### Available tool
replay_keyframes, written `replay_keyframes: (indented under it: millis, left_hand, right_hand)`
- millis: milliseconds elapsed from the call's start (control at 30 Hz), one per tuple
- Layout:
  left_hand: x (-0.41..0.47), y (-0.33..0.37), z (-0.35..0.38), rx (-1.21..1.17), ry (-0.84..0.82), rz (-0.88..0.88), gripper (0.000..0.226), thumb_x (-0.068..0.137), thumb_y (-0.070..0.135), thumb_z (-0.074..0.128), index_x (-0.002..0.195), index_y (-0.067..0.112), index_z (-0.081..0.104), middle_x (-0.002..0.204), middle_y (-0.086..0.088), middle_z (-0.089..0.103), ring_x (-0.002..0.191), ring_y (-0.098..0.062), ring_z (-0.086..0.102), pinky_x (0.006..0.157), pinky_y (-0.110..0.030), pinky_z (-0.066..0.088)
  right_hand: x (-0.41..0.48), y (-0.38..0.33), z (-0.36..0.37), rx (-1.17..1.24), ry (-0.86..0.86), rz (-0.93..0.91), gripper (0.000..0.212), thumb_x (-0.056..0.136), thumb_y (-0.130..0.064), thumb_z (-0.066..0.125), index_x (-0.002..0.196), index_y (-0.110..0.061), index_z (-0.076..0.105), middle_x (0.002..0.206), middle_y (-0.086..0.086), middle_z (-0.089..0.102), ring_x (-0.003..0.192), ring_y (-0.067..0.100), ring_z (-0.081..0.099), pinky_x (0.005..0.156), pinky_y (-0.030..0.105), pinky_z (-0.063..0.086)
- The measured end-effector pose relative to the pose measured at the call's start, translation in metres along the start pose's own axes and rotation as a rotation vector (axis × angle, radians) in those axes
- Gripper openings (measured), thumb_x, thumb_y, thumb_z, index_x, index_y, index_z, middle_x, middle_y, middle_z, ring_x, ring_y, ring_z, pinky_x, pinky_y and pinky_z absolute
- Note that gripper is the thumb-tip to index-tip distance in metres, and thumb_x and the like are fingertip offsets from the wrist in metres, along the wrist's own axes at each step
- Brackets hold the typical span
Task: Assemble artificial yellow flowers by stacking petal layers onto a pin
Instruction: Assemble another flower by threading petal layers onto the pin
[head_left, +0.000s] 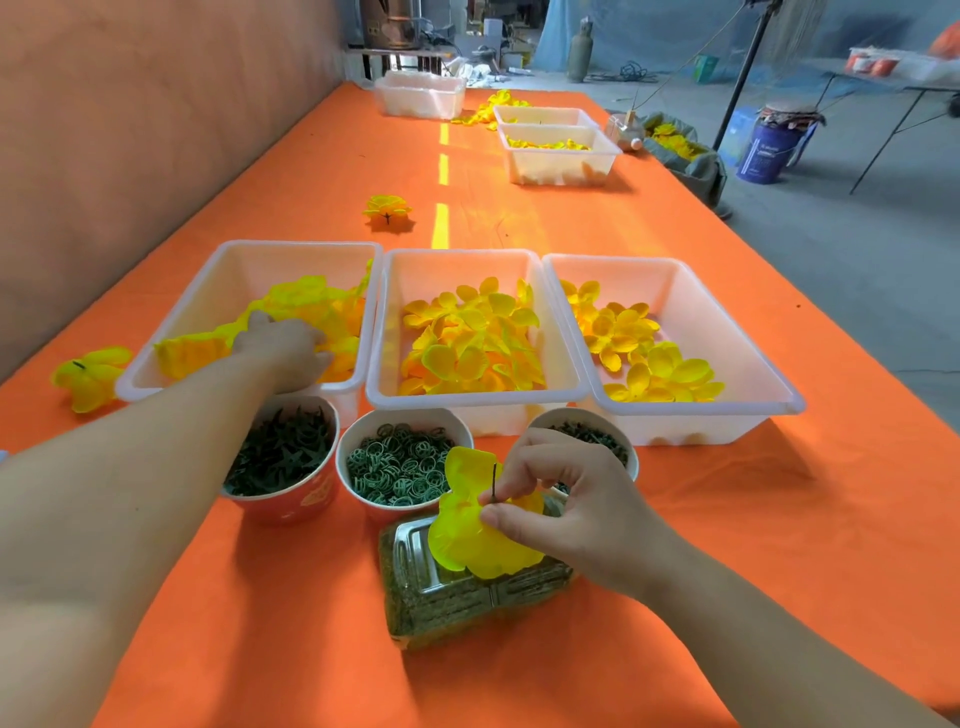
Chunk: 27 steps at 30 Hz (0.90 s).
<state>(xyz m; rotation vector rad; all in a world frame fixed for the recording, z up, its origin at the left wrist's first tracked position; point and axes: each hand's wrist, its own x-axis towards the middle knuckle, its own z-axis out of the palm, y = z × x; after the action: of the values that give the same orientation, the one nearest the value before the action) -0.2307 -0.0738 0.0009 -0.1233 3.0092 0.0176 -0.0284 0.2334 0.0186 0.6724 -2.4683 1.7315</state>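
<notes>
Head view, looking along an orange-covered table (675, 545). The right hand (566, 501) pinches a thin dark pin (493, 482) between thumb and forefinger. A yellow petal layer (470, 545) sits threaded on the pin, held just over a clear packet (457, 603) of green parts that lies at near centre.

The left hand (283, 345) reaches into the left tray (291, 244), back upward, fingers down among its large petals (306, 299); whether it grasps one cannot be told. The middle tray (462, 253) holds mid-sized petals (467, 343) and the right tray (727, 338) holds small petals (644, 358). The three trays stand side by side.

Just in front of them stand three cups: a red cup (291, 504) of green star-shaped pieces, a second cup (400, 415) of green rings, and a third cup (571, 413) partly hidden behind the right hand. One finished flower (91, 376) lies left of the left tray; a second flower (387, 209) lies beyond it, near a dashed yellow line (440, 226).

Lettering: white print on a blue bucket (769, 150), on the floor at far right, is too small to read. The red cup's pale marking is likewise illegible.
</notes>
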Motion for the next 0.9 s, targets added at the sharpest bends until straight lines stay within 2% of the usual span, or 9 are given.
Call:
replay_keyframes:
  millis: [133, 233, 333, 433, 567, 633, 700, 800, 900]
  left_hand:
    - [-0.008, -0.002, -0.005, -0.222, 0.260, 0.035, 0.040, 0.097, 0.032, 0.061, 0.134, 0.017, 0.062, 0.137, -0.013, 0.059, 0.139, -0.035, 0.029, 0.106, -0.047, 0.037]
    - [-0.017, -0.002, -0.015, -0.369, 0.470, 0.051, 0.032, 0.090, 0.026, 0.071, 0.119, 0.012, 0.073, 0.126, -0.017, 0.067, 0.128, -0.037, 0.049, 0.100, -0.046, 0.044]
    - [-0.019, -0.004, -0.019, -0.343, 0.439, 0.054, 0.035, 0.084, 0.025, 0.078, 0.116, 0.014, 0.073, 0.131, -0.015, 0.065, 0.124, -0.036, 0.055, 0.099, -0.044, 0.046]
    - [-0.018, -0.007, -0.012, -0.277, 0.245, 0.066, 0.048, 0.082, 0.022, 0.080, 0.128, 0.016, 0.067, 0.146, -0.011, 0.053, 0.131, -0.033, 0.051, 0.102, -0.043, 0.044]
    - [-0.019, -0.006, 0.000, -0.304, 0.334, 0.066, 0.014, 0.090, 0.017, 0.071, 0.099, 0.010, 0.079, 0.111, -0.013, 0.074, 0.103, -0.034, 0.064, 0.082, -0.038, 0.049]
    - [-0.021, -0.002, -0.002, -0.377, 0.383, 0.046, 0.012, 0.085, 0.020, 0.077, 0.088, 0.008, 0.079, 0.097, -0.012, 0.075, 0.095, -0.033, 0.065, 0.076, -0.036, 0.046]
    - [-0.024, -0.001, -0.007, -0.538, 0.432, -0.026, 0.022, 0.082, 0.030, 0.081, 0.078, 0.009, 0.075, 0.082, -0.008, 0.071, 0.083, -0.028, 0.062, 0.070, -0.033, 0.043]
    - [-0.026, -0.005, -0.013, -0.656, 0.468, -0.078, 0.021, 0.076, 0.023, 0.086, 0.073, 0.010, 0.069, 0.080, -0.009, 0.070, 0.076, -0.025, 0.059, 0.067, -0.032, 0.041]
    - [-0.025, -0.010, -0.018, -0.730, 0.455, -0.145, 0.020, 0.074, 0.016, 0.087, 0.079, 0.012, 0.067, 0.087, -0.010, 0.070, 0.081, -0.028, 0.063, 0.069, -0.036, 0.048]
  right_hand:
    - [-0.001, 0.000, 0.001, 0.006, 0.007, 0.001, 0.024, 0.077, -0.019, 0.081, 0.072, -0.036, 0.064, 0.080, -0.008, 0.063, 0.087, 0.030, 0.068, 0.077, 0.051, 0.051]
    - [0.000, 0.000, 0.000, 0.008, 0.004, -0.004, 0.024, 0.077, -0.018, 0.081, 0.072, -0.035, 0.065, 0.080, -0.010, 0.063, 0.087, 0.030, 0.068, 0.077, 0.050, 0.051]
    - [-0.001, -0.001, 0.000, 0.003, 0.002, -0.011, 0.024, 0.077, -0.016, 0.081, 0.072, -0.033, 0.065, 0.080, -0.009, 0.064, 0.086, 0.029, 0.068, 0.077, 0.048, 0.051]
    - [-0.001, -0.001, 0.001, 0.010, 0.003, -0.002, 0.022, 0.077, -0.020, 0.081, 0.073, -0.034, 0.066, 0.081, -0.005, 0.065, 0.086, 0.027, 0.068, 0.077, 0.049, 0.051]
    - [-0.002, 0.000, 0.001, 0.008, 0.008, -0.002, 0.019, 0.077, -0.023, 0.080, 0.072, -0.034, 0.066, 0.081, -0.004, 0.065, 0.084, 0.026, 0.068, 0.077, 0.050, 0.051]
    - [-0.003, 0.002, 0.001, 0.002, 0.011, -0.001, 0.018, 0.077, -0.024, 0.080, 0.073, -0.034, 0.066, 0.081, -0.003, 0.065, 0.084, 0.025, 0.068, 0.077, 0.050, 0.051]
    - [-0.003, 0.002, 0.001, -0.002, 0.011, -0.002, 0.019, 0.077, -0.025, 0.080, 0.072, -0.036, 0.065, 0.081, -0.004, 0.065, 0.085, 0.025, 0.068, 0.077, 0.049, 0.051]
    - [-0.003, 0.002, 0.001, -0.006, 0.010, -0.011, 0.019, 0.077, -0.025, 0.080, 0.072, -0.036, 0.065, 0.081, -0.004, 0.065, 0.084, 0.024, 0.067, 0.076, 0.047, 0.051]
    - [-0.003, 0.002, 0.001, -0.010, 0.002, -0.008, 0.017, 0.077, -0.025, 0.080, 0.072, -0.033, 0.066, 0.081, -0.002, 0.066, 0.082, 0.023, 0.066, 0.076, 0.048, 0.051]
